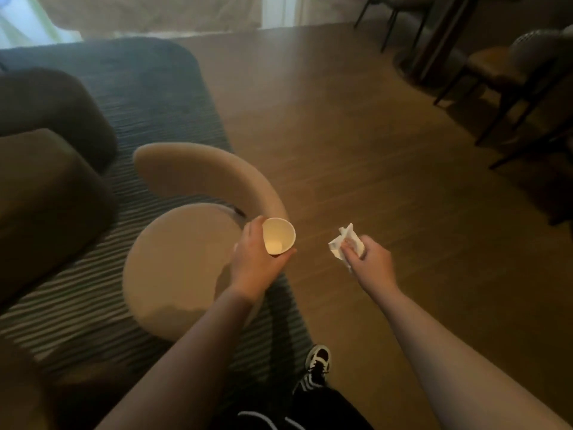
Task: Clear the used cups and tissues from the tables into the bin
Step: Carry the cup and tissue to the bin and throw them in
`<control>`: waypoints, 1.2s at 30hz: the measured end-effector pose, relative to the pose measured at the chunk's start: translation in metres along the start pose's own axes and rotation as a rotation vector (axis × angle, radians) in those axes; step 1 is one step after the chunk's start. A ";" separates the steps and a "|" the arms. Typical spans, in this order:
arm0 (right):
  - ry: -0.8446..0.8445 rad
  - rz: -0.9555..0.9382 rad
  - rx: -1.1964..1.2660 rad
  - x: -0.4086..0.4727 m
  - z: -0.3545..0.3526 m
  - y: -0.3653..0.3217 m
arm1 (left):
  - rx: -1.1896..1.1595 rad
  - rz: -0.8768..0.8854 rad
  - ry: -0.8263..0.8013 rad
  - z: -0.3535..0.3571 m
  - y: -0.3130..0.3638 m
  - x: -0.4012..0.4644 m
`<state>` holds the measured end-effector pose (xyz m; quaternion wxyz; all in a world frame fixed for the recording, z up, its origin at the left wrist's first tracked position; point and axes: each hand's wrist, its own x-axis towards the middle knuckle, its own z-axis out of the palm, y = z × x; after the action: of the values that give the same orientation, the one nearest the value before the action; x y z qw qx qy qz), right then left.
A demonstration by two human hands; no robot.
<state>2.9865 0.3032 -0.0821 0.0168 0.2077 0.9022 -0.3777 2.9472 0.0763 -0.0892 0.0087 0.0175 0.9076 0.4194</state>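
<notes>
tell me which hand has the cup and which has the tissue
The left hand grips the white paper cup, open end up. The right hand pinches the crumpled white tissue.

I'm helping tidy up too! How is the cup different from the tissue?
The cup is round and stiff, keeping its shape; the tissue is crumpled and floppy. The cup is open at the top, so you can see inside; the tissue is a scrunched sheet. The left hand holds the cup; the right hand pinches the tissue. Both are pale and off the table.
</notes>
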 end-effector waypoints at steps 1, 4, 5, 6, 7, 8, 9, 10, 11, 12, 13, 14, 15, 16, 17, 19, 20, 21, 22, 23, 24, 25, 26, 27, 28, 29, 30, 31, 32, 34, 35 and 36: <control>0.006 -0.001 0.003 0.020 -0.014 0.008 | 0.009 -0.006 -0.005 0.017 0.013 0.015; 0.000 -0.016 0.010 0.074 -0.049 0.023 | 0.039 -0.026 0.011 0.058 0.047 0.059; -0.005 -0.018 0.009 0.090 -0.058 0.026 | 0.051 -0.022 0.025 0.067 0.056 0.072; -0.007 -0.017 0.009 0.105 -0.067 0.029 | 0.062 -0.015 0.035 0.076 0.066 0.086; -0.009 -0.014 0.013 0.119 -0.074 0.031 | 0.066 -0.007 0.039 0.084 0.076 0.099; -0.012 -0.012 0.019 0.133 -0.080 0.032 | 0.064 0.002 0.040 0.090 0.084 0.111; -0.016 -0.010 0.025 0.146 -0.085 0.033 | 0.062 0.011 0.041 0.096 0.092 0.124; -0.022 -0.010 0.028 0.161 -0.090 0.033 | 0.063 0.018 0.043 0.101 0.100 0.138; -0.027 -0.013 0.028 0.175 -0.094 0.032 | 0.065 0.023 0.050 0.105 0.106 0.151; -0.033 -0.017 0.024 0.191 -0.097 0.030 | 0.065 0.027 0.062 0.110 0.112 0.166; -0.038 -0.022 0.021 0.208 -0.099 0.028 | 0.062 0.031 0.076 0.114 0.116 0.181; -0.043 -0.029 0.019 0.226 -0.100 0.025 | 0.059 0.035 0.091 0.118 0.119 0.196; -0.047 -0.041 0.017 0.246 -0.100 0.021 | 0.060 0.042 0.110 0.122 0.121 0.212; -0.050 -0.059 0.011 0.268 -0.099 0.017 | 0.063 0.050 0.131 0.126 0.121 0.230; -0.055 -0.080 0.003 0.291 -0.096 0.011 | 0.068 0.054 0.153 0.130 0.120 0.249; -0.078 -0.116 -0.004 0.343 -0.086 -0.006 | 0.062 0.020 0.186 0.137 0.114 0.291; -0.093 -0.137 0.005 0.370 -0.079 -0.017 | 0.055 -0.007 0.201 0.139 0.109 0.314; -0.111 -0.159 0.018 0.398 -0.071 -0.031 | 0.050 -0.036 0.215 0.139 0.104 0.338; -0.133 -0.180 0.031 0.427 -0.063 -0.047 | 0.050 -0.068 0.226 0.138 0.098 0.362; -0.158 -0.196 0.037 0.455 -0.056 -0.064 | 0.054 -0.099 0.237 0.137 0.093 0.386; -0.185 -0.210 0.034 0.484 -0.049 -0.082 | 0.060 -0.129 0.249 0.133 0.089 0.410; -0.208 -0.226 0.023 0.511 -0.042 -0.099 | 0.065 -0.156 0.263 0.129 0.086 0.433; -0.226 -0.246 0.009 0.537 -0.037 -0.116 | 0.068 -0.175 0.284 0.124 0.084 0.456; -0.240 -0.264 -0.001 0.562 -0.031 -0.134 | 0.072 -0.190 0.305 0.117 0.081 0.479; -0.252 -0.280 -0.007 0.586 -0.025 -0.150 | 0.075 -0.204 0.325 0.109 0.079 0.501; -0.263 -0.298 -0.014 0.607 -0.019 -0.166 | 0.077 -0.221 0.346 0.101 0.076 0.521; -0.274 -0.320 -0.024 0.626 -0.013 -0.181 | 0.078 -0.238 0.364 0.092 0.073 0.540; -0.287 -0.344 -0.037 0.644 -0.005 -0.195 | 0.077 -0.255 0.380 0.084 0.070 0.557; -0.305 -0.366 -0.048 0.660 0.003 -0.208 | 0.076 -0.271 0.396 0.076 0.066 0.573; -0.345 -0.395 -0.062 0.693 0.022 -0.234 | 0.072 -0.305 0.427 0.061 0.056 0.606; -0.363 -0.404 -0.071 0.709 0.033 -0.247 | 0.070 -0.324 0.442 0.053 0.049 0.623; -0.378 -0.416 -0.083 0.726 0.046 -0.261 | 0.071 -0.344 0.455 0.045 0.040 0.641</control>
<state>2.2164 0.3710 -0.0748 0.1154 -0.0571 0.9209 -0.3679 2.3094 0.1619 -0.0885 -0.1249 -0.2310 0.8899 0.3730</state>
